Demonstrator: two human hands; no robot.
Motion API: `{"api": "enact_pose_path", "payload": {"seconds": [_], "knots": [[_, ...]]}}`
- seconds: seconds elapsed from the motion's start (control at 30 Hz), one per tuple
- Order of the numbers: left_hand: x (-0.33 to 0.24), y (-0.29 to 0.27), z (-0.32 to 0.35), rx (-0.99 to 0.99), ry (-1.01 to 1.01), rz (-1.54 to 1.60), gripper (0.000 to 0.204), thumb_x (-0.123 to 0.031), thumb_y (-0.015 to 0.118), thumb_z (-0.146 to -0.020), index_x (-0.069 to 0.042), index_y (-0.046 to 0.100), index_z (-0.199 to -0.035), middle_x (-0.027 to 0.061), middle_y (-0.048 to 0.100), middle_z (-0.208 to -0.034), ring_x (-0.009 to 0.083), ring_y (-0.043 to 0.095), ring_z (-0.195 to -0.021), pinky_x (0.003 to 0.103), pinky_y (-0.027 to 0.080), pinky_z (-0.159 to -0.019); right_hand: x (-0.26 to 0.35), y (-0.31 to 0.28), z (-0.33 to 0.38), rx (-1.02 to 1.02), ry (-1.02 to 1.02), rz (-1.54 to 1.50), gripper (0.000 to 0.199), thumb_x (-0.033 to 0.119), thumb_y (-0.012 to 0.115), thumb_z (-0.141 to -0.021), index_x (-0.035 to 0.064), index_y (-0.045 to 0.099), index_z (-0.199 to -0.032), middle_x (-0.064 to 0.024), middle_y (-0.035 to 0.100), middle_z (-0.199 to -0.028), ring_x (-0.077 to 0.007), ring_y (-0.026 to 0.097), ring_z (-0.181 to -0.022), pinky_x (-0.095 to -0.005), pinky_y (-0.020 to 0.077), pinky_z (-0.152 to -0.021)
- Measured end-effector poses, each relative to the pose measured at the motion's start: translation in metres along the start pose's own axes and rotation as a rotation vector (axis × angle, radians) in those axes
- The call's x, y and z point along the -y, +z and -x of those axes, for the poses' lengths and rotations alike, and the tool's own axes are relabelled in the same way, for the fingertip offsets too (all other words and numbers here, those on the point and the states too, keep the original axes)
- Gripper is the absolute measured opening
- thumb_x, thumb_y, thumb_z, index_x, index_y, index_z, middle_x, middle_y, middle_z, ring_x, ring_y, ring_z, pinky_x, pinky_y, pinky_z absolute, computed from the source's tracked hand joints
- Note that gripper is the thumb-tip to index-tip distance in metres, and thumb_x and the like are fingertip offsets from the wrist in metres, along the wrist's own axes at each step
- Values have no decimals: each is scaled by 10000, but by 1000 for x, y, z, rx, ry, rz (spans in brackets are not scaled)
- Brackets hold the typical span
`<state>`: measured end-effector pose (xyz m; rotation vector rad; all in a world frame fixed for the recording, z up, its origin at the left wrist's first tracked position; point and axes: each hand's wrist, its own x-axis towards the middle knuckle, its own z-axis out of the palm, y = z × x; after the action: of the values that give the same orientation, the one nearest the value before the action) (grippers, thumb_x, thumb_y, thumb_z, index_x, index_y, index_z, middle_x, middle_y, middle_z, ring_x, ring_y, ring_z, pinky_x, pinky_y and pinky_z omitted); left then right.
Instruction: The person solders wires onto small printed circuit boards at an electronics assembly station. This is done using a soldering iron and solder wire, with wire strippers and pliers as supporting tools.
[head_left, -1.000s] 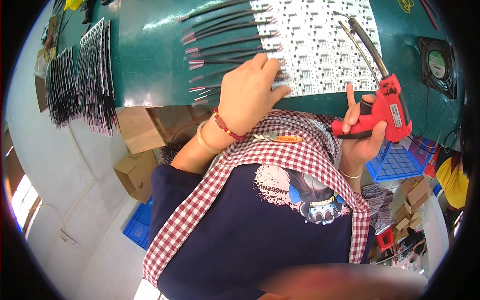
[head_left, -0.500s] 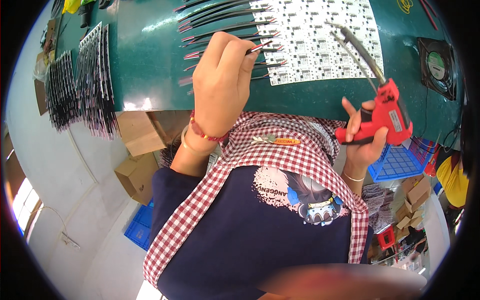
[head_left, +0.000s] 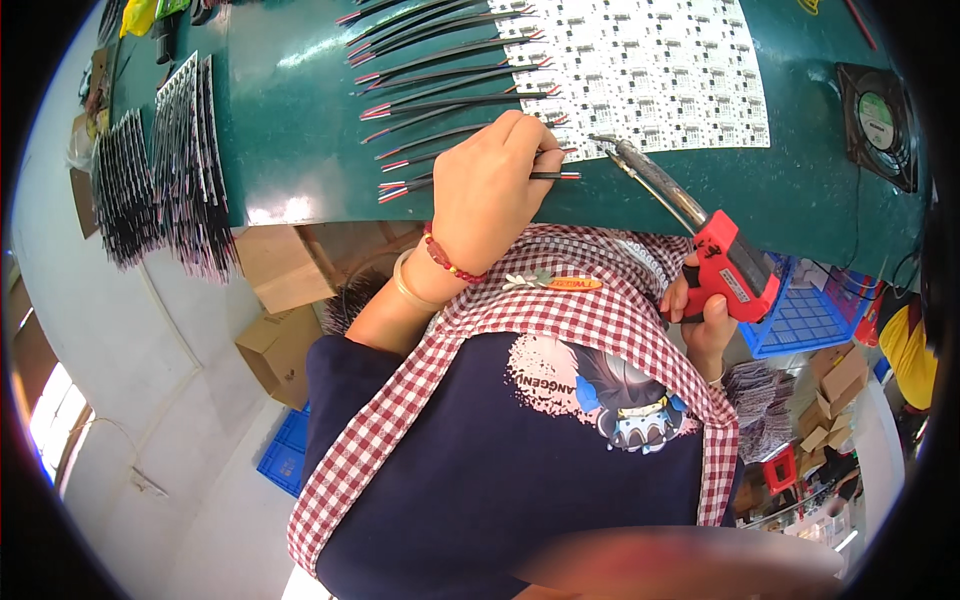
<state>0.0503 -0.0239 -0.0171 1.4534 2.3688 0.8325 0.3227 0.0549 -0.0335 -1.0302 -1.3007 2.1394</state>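
My left hand [head_left: 490, 182] is closed in a pinch on a thin black cable [head_left: 568, 176], low over the table near the sheet's near-left corner. My right hand [head_left: 706, 318] grips a red soldering gun [head_left: 728, 268] by its handle. The gun's metal tip points up and left, close to the near-left edge of a white sheet of circuit boards [head_left: 650, 75]. Whether the tip touches the sheet I cannot tell. More black cables [head_left: 430, 85] with red, white and blue wire ends lie in a row, their right ends at the sheet's left edge.
On the green table [head_left: 290, 130], finished-looking strips with hanging cables [head_left: 190, 160] drape over the left edge. A black fan [head_left: 876, 125] stands at the right. Below are cardboard boxes [head_left: 275, 355] and a blue crate [head_left: 805, 315]. A person in yellow [head_left: 910, 360] is at far right.
My left hand has come nearer and to the right with the cable. The soldering gun has swung left and down, its tip now by the sheet's near-left corner.
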Motion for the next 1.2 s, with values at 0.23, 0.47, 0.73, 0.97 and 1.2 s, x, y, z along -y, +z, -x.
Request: {"api": "enact_pose_path", "payload": {"seconds": [0.23, 0.47, 0.73, 0.97, 1.2], "knots": [[-5, 0, 2, -15, -48, -101, 183, -137, 746, -753, -68, 576, -737, 49, 615, -694, 232, 599, -573, 309, 443, -502, 2, 2, 2, 17, 0, 36, 739, 576, 593, -853, -72, 470, -1186, -64, 509, -631, -133, 475, -491, -282, 436, -508], [-4, 2, 1, 17, -74, -71, 229, -175, 755, -763, -55, 563, -725, 76, 628, -681, 257, 606, -574, 330, 437, -492, -3, 0, 4, 23, 14, 79, 726, 557, 613, -850, -67, 480, -1196, -68, 523, -652, -132, 478, -503, -282, 434, -517], [-7, 4, 0, 20, -117, -84, 228, -168, 754, -762, -49, 564, -719, 86, 631, -666, 271, 606, -563, 345, 437, -488, -8, -5, 12, 78, 13, 190, 455, 435, 602, -887, -16, 575, -942, -55, 556, -713, -119, 504, -607, -257, 406, -546], [-8, 5, -1, 7, -124, -83, 235, -164, 751, -759, -48, 555, -700, 88, 624, -652, 272, 602, -557, 350, 436, -483, -2, 2, 16, -9, 45, 125, 721, 541, 628, -837, -63, 498, -1209, -64, 523, -654, -141, 485, -551, -279, 411, -549], [-9, 4, -1, 17, -140, -107, 232, -160, 748, -756, -49, 551, -703, 87, 621, -648, 271, 604, -561, 350, 438, -487, -2, -4, 18, -10, 55, 141, 758, 563, 632, -825, -54, 481, -1240, -69, 514, -635, -142, 468, -525, -282, 410, -537]]}}
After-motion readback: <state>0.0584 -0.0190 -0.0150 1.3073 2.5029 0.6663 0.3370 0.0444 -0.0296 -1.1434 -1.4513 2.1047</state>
